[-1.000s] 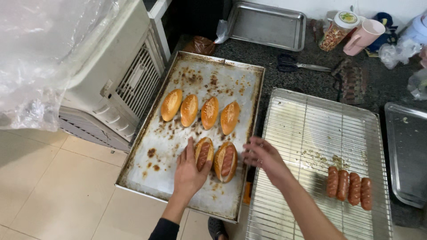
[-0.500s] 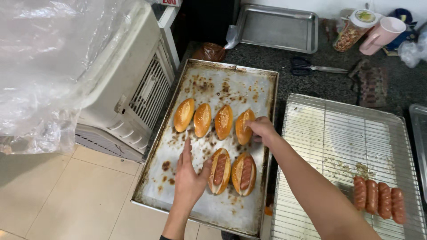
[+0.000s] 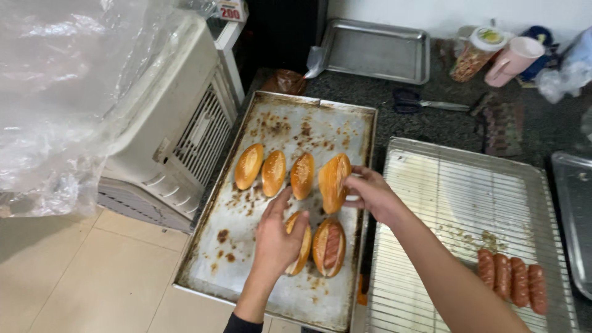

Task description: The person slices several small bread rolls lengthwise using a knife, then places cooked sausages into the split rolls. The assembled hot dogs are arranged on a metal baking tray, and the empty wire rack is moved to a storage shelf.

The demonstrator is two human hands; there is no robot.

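Head view, single frame. I note the dark stone counter (image 3: 431, 126) carrying everything.

Largest container: stained baking tray (image 3: 271, 271), its near end past the counter edge over the tiled floor (image 3: 92, 277). In it I count six bread rolls: a back row of four and a front pair. Of the front pair, one roll (image 3: 328, 246) is split with a sausage inside; the other roll (image 3: 301, 246) lies partly under a hand, filling not readable.

Next: wire rack tray (image 3: 456, 203) to the right of the baking tray. It holds four sausages (image 3: 512, 280) side by side at its near right corner, touching each other.

Further back: one empty steel tray (image 3: 376, 49); part of another tray (image 3: 573, 216) at the far right edge.

Smaller items at the back: scissors (image 3: 425, 103), one pink cup (image 3: 513, 60), one jar (image 3: 473, 54).

Hands: left hand (image 3: 277, 237) lies flat, fingers spread, on the front-left roll, not clamped. Right hand (image 3: 370, 191) is closed on the rightmost back-row roll (image 3: 333, 182), tilting it on edge. Hands are near each other, not touching.
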